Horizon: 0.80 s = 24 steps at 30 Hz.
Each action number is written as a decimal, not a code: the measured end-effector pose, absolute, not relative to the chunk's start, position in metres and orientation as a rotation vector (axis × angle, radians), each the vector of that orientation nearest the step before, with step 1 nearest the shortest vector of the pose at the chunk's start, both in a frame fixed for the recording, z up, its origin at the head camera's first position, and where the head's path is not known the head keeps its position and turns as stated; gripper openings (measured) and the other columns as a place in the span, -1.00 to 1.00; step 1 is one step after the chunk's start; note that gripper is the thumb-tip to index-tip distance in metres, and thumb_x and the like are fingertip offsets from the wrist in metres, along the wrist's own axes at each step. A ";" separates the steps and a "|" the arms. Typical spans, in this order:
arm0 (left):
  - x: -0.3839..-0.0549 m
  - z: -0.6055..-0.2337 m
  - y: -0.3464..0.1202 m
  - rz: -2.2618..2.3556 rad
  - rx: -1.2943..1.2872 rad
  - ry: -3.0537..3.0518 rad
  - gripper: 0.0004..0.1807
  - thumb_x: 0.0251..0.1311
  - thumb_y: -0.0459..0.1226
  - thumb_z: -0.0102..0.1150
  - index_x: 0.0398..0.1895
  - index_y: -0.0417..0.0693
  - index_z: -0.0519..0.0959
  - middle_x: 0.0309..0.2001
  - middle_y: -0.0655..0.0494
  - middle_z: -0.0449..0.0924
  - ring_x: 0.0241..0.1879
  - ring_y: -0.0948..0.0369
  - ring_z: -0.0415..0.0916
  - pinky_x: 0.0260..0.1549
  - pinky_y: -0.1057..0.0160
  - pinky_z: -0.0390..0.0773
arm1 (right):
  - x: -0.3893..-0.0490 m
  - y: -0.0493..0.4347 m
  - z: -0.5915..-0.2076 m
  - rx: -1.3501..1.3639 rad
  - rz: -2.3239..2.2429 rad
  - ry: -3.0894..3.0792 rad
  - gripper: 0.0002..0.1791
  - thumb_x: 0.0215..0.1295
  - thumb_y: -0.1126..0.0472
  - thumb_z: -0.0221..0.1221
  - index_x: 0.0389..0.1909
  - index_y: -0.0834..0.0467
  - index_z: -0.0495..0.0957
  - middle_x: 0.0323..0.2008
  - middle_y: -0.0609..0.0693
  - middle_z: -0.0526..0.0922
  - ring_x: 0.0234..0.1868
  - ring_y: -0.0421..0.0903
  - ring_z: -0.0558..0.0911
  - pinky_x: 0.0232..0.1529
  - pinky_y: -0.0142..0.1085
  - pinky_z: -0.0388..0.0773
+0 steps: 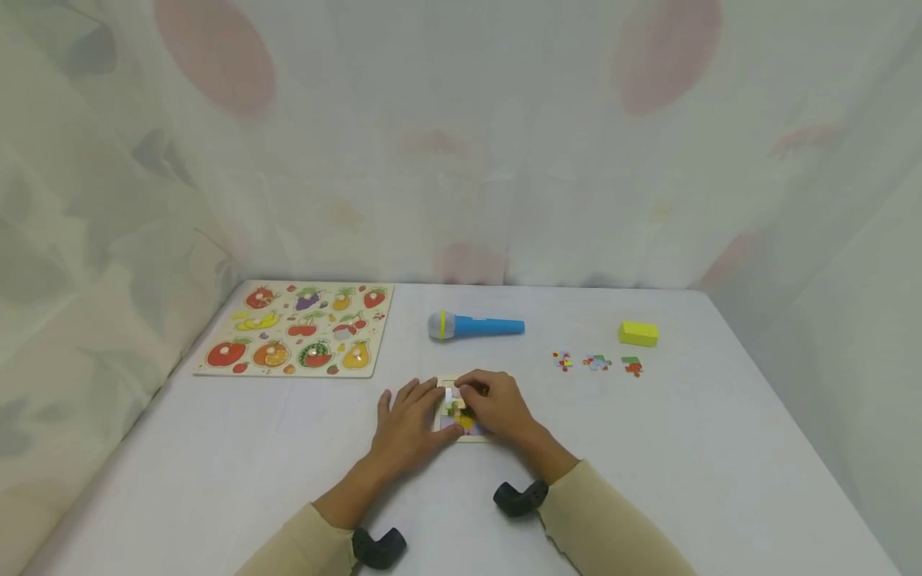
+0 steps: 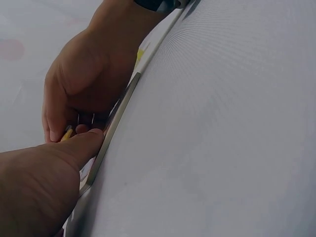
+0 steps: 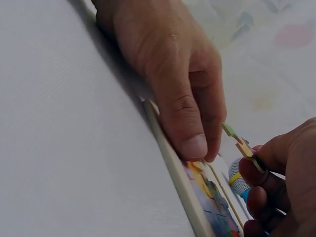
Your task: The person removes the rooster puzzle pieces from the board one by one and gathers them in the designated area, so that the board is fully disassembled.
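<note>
A small framed jigsaw puzzle (image 1: pixel 471 429) lies on the white table in front of me, partly hidden by both hands. My left hand (image 1: pixel 412 424) rests along its left side, thumb on the near edge and fingers straight. Between thumb and fingertips my right hand (image 1: pixel 502 404) pinches a jigsaw piece (image 3: pixel 243 146), tilted above the board. Printed pieces fill part of the puzzle's wooden frame (image 3: pixel 173 170) in the right wrist view. From the left wrist view, the left thumb (image 2: pixel 91 143) presses at the frame's edge, with the right hand curled just beyond.
Several loose things lie farther back: a fruit peg puzzle board (image 1: pixel 288 372) at the left, a blue toy microphone (image 1: pixel 486 326) in the middle, and a yellow block (image 1: pixel 638 334) at the right. Three jigsaw pieces (image 1: pixel 597 362) lie in a row before the block.
</note>
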<state>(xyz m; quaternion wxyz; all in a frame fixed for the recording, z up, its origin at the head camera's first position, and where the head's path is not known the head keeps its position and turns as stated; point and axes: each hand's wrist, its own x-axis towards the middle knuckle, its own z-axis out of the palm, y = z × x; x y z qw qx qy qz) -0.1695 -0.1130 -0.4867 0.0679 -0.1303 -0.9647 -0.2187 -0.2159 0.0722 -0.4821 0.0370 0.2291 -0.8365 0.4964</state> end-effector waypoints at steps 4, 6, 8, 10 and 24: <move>-0.168 -0.488 -0.112 -0.675 -0.385 -2.911 -0.25 0.04 0.21 0.29 0.24 0.01 0.50 0.33 0.03 0.34 0.36 -0.05 0.12 0.22 -0.33 -0.17 | -0.215 0.076 -0.478 0.675 1.584 -2.542 -0.84 0.29 0.31 0.15 -0.22 0.16 0.70 -0.42 -0.18 0.63 -0.45 -0.19 0.50 -0.42 -0.33 0.48; -0.168 -0.488 -0.111 -0.674 -0.385 -2.914 -0.26 0.05 0.21 0.27 0.24 0.01 0.50 0.33 0.03 0.34 0.36 -0.04 0.12 0.22 -0.32 -0.18 | -0.215 0.078 -0.475 0.652 1.624 -2.534 -0.84 0.29 0.32 0.15 -0.22 0.19 0.70 -0.41 -0.15 0.66 -0.45 -0.19 0.52 -0.41 -0.32 0.50; -0.167 -0.488 -0.110 -0.674 -0.388 -2.911 -0.27 0.05 0.20 0.28 0.22 0.00 0.51 0.33 0.03 0.35 0.35 -0.05 0.13 0.22 -0.33 -0.17 | -0.213 0.081 -0.469 0.621 1.655 -2.535 -0.84 0.31 0.31 0.15 -0.22 0.19 0.70 -0.38 -0.13 0.68 -0.42 -0.18 0.55 -0.37 -0.32 0.52; -0.167 -0.489 -0.109 -0.674 -0.390 -2.907 -0.28 0.05 0.19 0.28 0.22 0.00 0.51 0.32 0.03 0.35 0.35 -0.05 0.14 0.21 -0.34 -0.17 | -0.212 0.085 -0.463 0.605 1.683 -2.528 -0.84 0.33 0.31 0.14 -0.21 0.19 0.69 -0.34 -0.09 0.70 -0.38 -0.16 0.58 -0.33 -0.31 0.55; -0.169 -0.489 -0.111 -0.666 -0.385 -2.915 -0.26 0.05 0.19 0.26 0.24 -0.01 0.50 0.34 0.05 0.33 0.37 -0.03 0.10 0.23 -0.30 -0.18 | -0.205 0.145 -0.439 0.405 1.770 -2.448 -0.83 0.34 0.29 0.18 -0.17 0.27 0.67 -0.28 0.02 0.71 -0.25 -0.07 0.64 -0.27 -0.30 0.55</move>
